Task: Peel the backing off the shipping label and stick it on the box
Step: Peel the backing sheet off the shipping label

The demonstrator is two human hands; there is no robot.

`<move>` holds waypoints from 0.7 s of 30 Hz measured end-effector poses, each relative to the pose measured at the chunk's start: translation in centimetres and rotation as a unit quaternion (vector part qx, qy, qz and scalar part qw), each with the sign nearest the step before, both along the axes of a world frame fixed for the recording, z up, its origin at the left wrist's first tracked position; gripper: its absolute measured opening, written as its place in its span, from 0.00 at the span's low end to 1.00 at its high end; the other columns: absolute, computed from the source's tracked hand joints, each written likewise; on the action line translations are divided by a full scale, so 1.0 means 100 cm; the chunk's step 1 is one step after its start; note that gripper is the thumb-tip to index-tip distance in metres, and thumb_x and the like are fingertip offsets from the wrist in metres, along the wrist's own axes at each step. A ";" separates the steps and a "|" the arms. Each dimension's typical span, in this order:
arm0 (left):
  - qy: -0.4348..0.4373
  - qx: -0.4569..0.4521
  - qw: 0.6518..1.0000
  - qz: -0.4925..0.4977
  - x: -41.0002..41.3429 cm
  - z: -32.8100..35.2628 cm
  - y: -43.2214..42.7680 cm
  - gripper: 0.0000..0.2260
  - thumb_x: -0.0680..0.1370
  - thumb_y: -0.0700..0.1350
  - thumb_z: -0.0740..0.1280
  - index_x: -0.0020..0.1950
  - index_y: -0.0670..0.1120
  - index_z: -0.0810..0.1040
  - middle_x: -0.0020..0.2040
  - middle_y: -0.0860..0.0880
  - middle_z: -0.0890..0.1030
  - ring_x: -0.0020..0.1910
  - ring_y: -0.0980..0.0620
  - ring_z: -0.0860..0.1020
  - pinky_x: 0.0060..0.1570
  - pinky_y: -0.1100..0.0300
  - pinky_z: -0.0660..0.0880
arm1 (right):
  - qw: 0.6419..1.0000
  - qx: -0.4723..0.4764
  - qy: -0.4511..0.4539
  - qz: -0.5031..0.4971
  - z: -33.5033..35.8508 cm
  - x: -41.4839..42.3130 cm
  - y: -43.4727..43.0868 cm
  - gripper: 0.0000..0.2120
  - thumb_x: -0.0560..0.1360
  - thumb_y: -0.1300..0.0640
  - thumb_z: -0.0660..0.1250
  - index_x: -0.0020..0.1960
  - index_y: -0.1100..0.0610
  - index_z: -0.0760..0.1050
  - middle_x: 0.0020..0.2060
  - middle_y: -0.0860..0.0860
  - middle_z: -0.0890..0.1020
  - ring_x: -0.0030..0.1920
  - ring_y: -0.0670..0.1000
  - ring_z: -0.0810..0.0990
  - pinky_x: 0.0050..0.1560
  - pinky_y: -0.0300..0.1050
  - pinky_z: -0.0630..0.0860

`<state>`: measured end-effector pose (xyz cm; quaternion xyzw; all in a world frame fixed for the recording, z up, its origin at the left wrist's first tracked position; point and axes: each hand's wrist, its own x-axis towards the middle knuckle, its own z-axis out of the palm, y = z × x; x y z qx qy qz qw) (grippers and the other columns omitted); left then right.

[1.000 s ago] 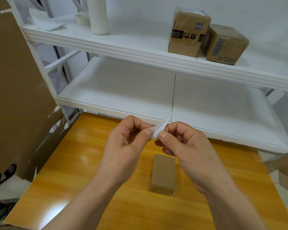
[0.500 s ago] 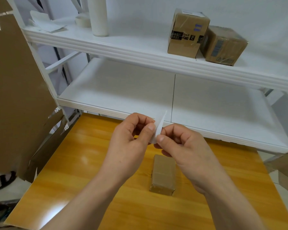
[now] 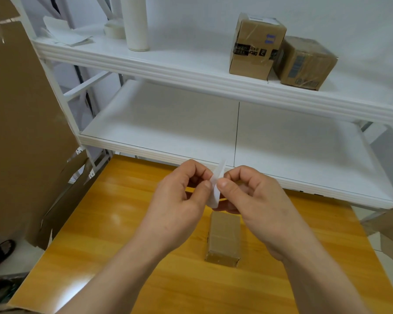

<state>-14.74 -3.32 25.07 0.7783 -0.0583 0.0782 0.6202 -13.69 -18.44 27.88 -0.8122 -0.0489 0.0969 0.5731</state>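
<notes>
No text is legible (the taller shelf box (image 3: 256, 44) bears only blurred black print).

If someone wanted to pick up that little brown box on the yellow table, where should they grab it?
Probably from above, across its two long sides. The small box lies flat on the table, long and narrow, with bare table on either side, so the fingers of one hand could likely span its width.

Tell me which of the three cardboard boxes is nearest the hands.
The small box on the yellow table, just below both hands. The other two boxes sit on the upper shelf.
</notes>
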 end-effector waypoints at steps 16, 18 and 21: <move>0.013 -0.044 0.999 0.002 0.005 -0.004 -0.001 0.05 0.80 0.45 0.67 0.45 0.47 0.78 0.38 0.52 0.79 0.38 0.54 0.74 0.39 0.56 0.73 | 0.999 -0.048 -0.021 -0.010 -0.003 -0.005 -0.002 0.06 0.78 0.49 0.67 0.45 0.49 0.79 0.38 0.52 0.87 0.42 0.50 0.86 0.55 0.61 0.80; 0.019 -0.047 0.999 0.000 0.006 -0.004 -0.002 0.05 0.80 0.45 0.66 0.46 0.47 0.78 0.38 0.52 0.78 0.38 0.54 0.74 0.40 0.56 0.73 | 0.998 -0.048 -0.023 -0.017 -0.004 -0.005 -0.004 0.06 0.78 0.50 0.66 0.45 0.49 0.79 0.38 0.52 0.87 0.43 0.53 0.86 0.54 0.61 0.80; 0.024 -0.053 0.998 -0.001 0.008 -0.006 -0.003 0.04 0.81 0.45 0.65 0.48 0.48 0.77 0.42 0.48 0.80 0.40 0.54 0.74 0.42 0.52 0.75 | 0.999 -0.038 -0.014 -0.027 -0.005 -0.003 -0.005 0.06 0.79 0.52 0.66 0.45 0.50 0.80 0.39 0.51 0.87 0.43 0.52 0.86 0.55 0.60 0.80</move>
